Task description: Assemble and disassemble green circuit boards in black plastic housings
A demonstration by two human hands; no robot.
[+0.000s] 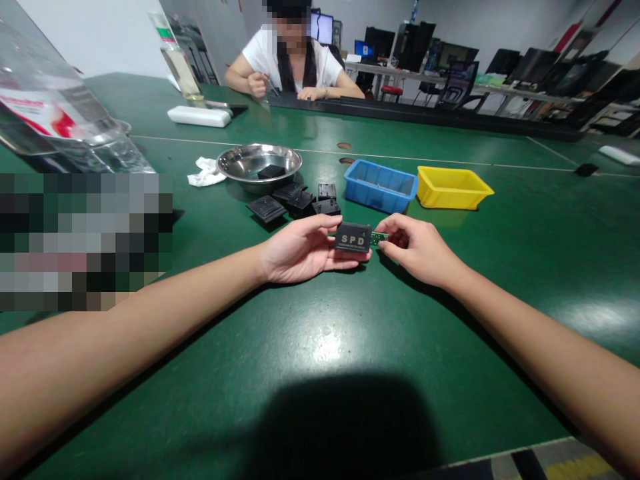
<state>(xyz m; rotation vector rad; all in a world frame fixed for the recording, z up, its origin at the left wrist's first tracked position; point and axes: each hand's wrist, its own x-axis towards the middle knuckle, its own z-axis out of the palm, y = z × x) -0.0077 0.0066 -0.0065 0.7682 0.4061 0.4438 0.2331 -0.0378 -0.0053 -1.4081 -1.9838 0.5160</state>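
My left hand [305,250] is wrapped round a small black plastic case [353,238] with "SPD" printed on its face. At the case's right edge, my right hand [417,248] pinches a small green circuit board [379,239]. The board meets the case's side; how far it reaches inside is hidden. Just beyond my left hand lies a loose group of black plastic case parts [300,203]. A blue bin [381,190] and a yellow bin [454,189] stand behind my hands.
A steel bowl [231,167] holding a black part stands by a crumpled white tissue [207,172]. Large plastic bottles [55,100] are at the left. Across the green table [320,333] sits another person [300,63] behind a long black strip [425,113].
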